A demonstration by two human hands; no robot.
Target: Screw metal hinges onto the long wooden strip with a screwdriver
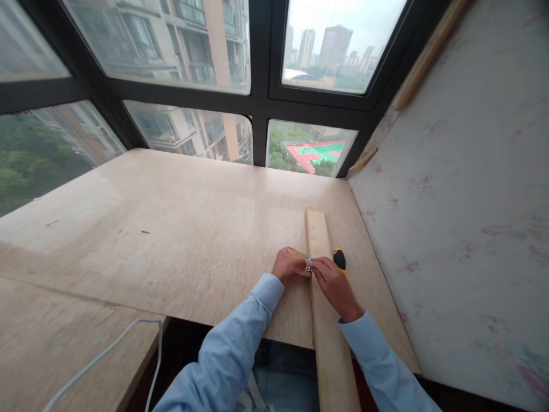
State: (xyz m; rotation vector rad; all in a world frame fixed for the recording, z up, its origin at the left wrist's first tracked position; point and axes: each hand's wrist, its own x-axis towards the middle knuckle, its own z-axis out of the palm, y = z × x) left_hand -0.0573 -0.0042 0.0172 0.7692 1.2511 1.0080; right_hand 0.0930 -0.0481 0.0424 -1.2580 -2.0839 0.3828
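A long pale wooden board lies on the stone-look counter, its near end reaching past the front edge. My left hand is closed around a short wooden piece that meets the board's left edge. Right at that meeting point sits a small shiny metal piece, perhaps a hinge, though its shape is partly hidden by fingers. My right hand reaches across the board and pinches the metal piece. Just beyond the right hand rests a yellow-and-black tool, partly hidden behind it.
The counter runs to dark-framed windows. A flowered wall rises along the right. One small dark sliver lies on the left. A white cable crosses the near left ledge and hangs over its edge.
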